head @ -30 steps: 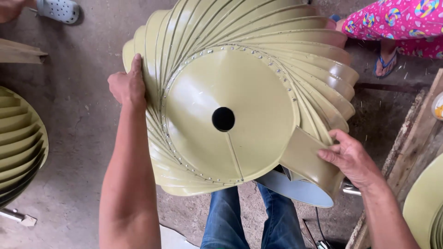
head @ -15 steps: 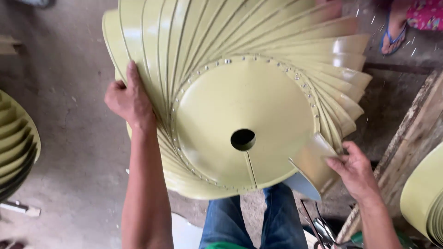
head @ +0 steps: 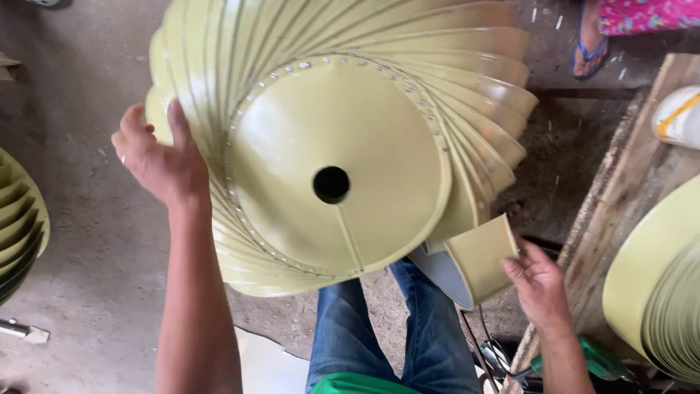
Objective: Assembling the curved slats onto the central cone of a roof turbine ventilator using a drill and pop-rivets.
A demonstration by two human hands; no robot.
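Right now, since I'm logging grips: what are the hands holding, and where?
The left hand grips the pale yellow vaned turbine ventilator by its outer vanes; the right hand holds a loose-ended vane at its lower edge.

I watch the finned ventilator dome [head: 343, 160] swing further left, its centre hole [head: 331, 184] climbing, as the right hand [head: 538, 281] drops lower on the loose blade [head: 483, 257].

A second ribbed vent [head: 18, 226] at left; wooden bench [head: 620, 211] right; sandalled foot [head: 589, 47] above

Concrete floor [head: 87, 241] under finned vents [head: 18, 226]
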